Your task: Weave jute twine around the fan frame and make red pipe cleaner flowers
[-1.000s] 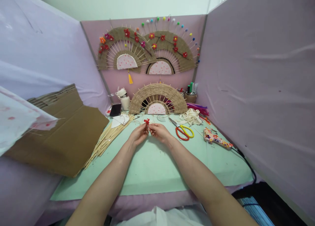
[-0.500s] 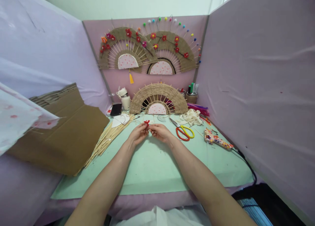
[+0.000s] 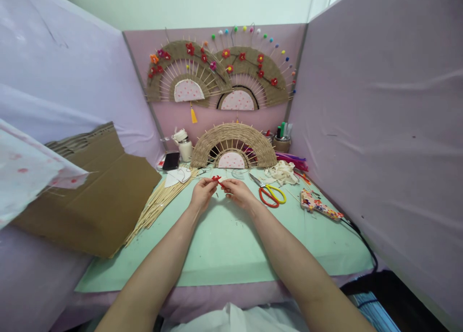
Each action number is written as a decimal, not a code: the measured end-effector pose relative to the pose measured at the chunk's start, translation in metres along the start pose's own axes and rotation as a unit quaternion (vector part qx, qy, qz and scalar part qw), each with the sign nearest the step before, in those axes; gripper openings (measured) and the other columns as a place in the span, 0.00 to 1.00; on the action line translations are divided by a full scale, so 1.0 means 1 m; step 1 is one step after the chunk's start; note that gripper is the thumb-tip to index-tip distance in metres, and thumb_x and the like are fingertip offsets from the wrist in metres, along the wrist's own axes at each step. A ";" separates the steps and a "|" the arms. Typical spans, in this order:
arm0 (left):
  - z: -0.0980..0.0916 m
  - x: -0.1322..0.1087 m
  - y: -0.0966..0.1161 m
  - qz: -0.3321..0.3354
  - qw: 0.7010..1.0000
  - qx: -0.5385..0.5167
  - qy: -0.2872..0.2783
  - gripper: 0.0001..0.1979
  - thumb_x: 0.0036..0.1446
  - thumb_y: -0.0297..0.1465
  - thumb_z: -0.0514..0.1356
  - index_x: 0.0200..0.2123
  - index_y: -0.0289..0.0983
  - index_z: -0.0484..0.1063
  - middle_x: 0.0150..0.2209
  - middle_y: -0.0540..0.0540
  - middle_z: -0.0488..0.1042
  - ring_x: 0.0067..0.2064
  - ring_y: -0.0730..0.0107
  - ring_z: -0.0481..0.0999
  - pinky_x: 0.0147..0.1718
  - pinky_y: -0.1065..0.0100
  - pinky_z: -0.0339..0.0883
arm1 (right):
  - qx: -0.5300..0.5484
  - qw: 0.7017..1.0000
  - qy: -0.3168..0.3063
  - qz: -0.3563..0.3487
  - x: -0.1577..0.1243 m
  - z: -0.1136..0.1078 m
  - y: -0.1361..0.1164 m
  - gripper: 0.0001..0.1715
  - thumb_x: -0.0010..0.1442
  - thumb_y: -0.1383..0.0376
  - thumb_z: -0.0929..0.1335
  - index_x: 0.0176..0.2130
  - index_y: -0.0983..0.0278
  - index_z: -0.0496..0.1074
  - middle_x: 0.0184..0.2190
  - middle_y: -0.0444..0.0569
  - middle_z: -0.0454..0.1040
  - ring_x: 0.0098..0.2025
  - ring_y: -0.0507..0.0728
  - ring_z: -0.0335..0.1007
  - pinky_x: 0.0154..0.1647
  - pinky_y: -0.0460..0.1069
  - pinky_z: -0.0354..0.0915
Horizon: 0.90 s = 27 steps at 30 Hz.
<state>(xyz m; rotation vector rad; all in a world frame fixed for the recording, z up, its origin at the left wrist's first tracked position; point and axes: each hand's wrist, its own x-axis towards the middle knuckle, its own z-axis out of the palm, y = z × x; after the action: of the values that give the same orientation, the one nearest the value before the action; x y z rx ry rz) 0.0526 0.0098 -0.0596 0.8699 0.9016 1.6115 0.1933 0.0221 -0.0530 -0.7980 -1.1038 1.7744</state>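
A small red pipe-cleaner flower [image 3: 216,178] is pinched between the fingertips of my left hand [image 3: 203,193]. My right hand [image 3: 237,192] grips a short red end that sticks out from the flower's right side. Both hands are closed and held close together above the pale green tabletop, in front of a twine-woven fan [image 3: 265,144] with a pink dotted centre. Just right of my right hand lie scissors [image 3: 269,195] with one red and one yellow handle. My fingers hide part of the red piece.
Bamboo sticks [image 3: 159,201] and a large cardboard sheet [image 3: 87,211] lie left. A patterned glue gun [image 3: 318,205] with a black cord rests right, near cream fabric scraps [image 3: 282,172]. Behind stand a white bottle [image 3: 185,148] and a pen holder [image 3: 282,144]. Flowered fans [image 3: 159,88] hang at the back.
My hands have moved slightly apart, so a short red length now shows between the flower and my right fingers. The things on the table have stayed put.
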 end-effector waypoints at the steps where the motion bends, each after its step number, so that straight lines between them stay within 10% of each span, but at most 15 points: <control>1: 0.000 0.000 0.000 0.006 1.000 -0.002 0.003 0.13 0.35 0.29 0.69 0.24 0.35 0.68 0.27 0.50 0.74 0.29 0.76 0.71 0.33 0.70 0.62 | 0.004 1.000 -0.001 -0.004 -0.001 0.000 -0.001 0.12 0.45 0.61 0.72 0.29 0.65 0.72 0.25 0.43 0.70 0.25 0.47 0.62 0.24 0.43 0.56; 13: 0.002 -0.001 0.002 0.047 0.999 -0.012 -0.017 0.13 0.38 0.28 0.68 0.21 0.36 0.64 0.25 0.52 0.72 0.29 0.76 0.71 0.35 0.69 0.64 | 0.102 0.991 -0.091 -0.013 0.000 -0.005 -0.004 0.15 0.41 0.66 0.75 0.33 0.65 0.74 0.30 0.45 0.74 0.29 0.47 0.68 0.34 0.45 0.64; 27: 0.008 -0.007 0.003 0.023 1.000 -0.006 -0.008 0.13 0.38 0.30 0.69 0.20 0.35 0.66 0.21 0.53 0.68 0.25 0.79 0.68 0.32 0.70 0.64 | -0.203 0.938 -0.021 -0.279 0.000 0.003 0.001 0.08 0.51 0.65 0.67 0.34 0.61 0.75 0.33 0.47 0.73 0.34 0.54 0.66 0.36 0.49 0.62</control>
<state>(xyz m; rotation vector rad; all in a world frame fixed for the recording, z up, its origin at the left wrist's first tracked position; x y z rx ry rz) 0.0597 0.0033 -0.0535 0.8985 0.8653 1.6453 0.1904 0.0213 -0.0526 -0.5979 -1.5728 1.1057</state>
